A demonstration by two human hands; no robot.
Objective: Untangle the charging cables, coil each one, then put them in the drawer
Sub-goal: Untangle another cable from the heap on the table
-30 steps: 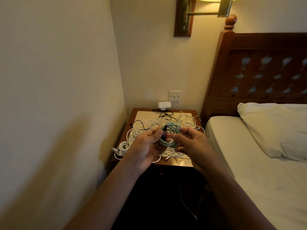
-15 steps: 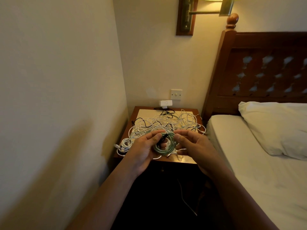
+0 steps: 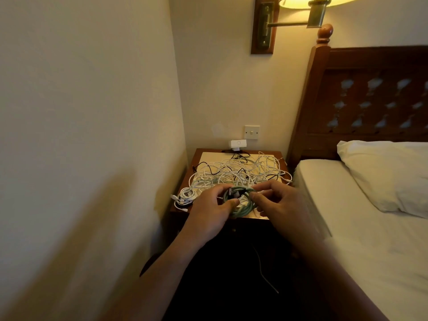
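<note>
A coiled green cable [image 3: 242, 208] sits between both hands above the front edge of the wooden nightstand [image 3: 183, 206]. My left hand [image 3: 212, 210] pinches the coil's left side, near a dark plug end at its top. My right hand [image 3: 281, 206] pinches the right side with thumb and fingers. Behind them a tangle of white and black cables [image 3: 238, 173] covers the nightstand top. A small coiled white cable [image 3: 186, 196] lies at the front left corner. The drawer front below is in shadow.
A wall runs close along the left. The bed [image 3: 361, 228] with a pillow [image 3: 391, 174] stands right of the nightstand. A white charger block [image 3: 238, 144] sits at the nightstand's back, under a wall switch [image 3: 252, 132]. One loose cable [image 3: 264, 272] hangs down over the dark floor.
Both hands have lowered the green coil towards the nightstand's front edge and turned it flatter. The fingers have shifted round the coil.
</note>
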